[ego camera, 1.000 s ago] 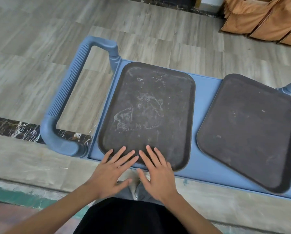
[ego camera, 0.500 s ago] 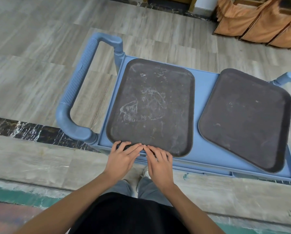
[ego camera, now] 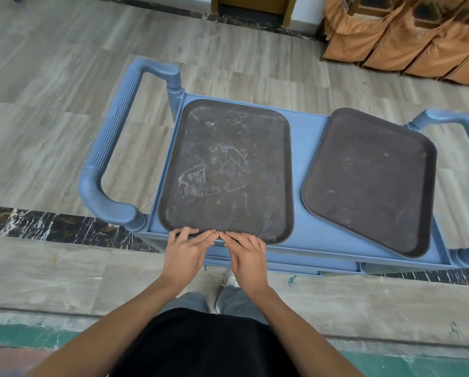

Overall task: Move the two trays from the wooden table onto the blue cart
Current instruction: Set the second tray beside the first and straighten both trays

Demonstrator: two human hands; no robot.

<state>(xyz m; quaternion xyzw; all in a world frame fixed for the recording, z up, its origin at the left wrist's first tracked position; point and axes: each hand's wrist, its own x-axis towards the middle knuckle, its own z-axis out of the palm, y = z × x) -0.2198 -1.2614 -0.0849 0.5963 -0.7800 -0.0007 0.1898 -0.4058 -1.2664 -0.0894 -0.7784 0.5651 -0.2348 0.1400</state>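
Two dark rectangular trays lie flat on the top shelf of the blue cart [ego camera: 298, 159]. The scuffed left tray [ego camera: 228, 170] sits square to the cart. The right tray [ego camera: 369, 180] is turned at an angle, one corner near the cart's front edge. My left hand [ego camera: 185, 254] and my right hand [ego camera: 248, 258] rest side by side at the left tray's near rim. Their fingertips touch the rim, and neither hand grips it. The wooden table is out of view.
The cart has a ribbed blue handle [ego camera: 111, 148] at its left end and another handle [ego camera: 451, 121] at the right. Orange fabric-covered furniture [ego camera: 407, 36] stands at the back right. Grey tiled floor with a dark marble strip [ego camera: 51, 227] surrounds the cart.
Both hands slid back from flat on the left tray's surface to its near rim. The view pulled back and up, so the whole cart shows. The trays stayed in place.
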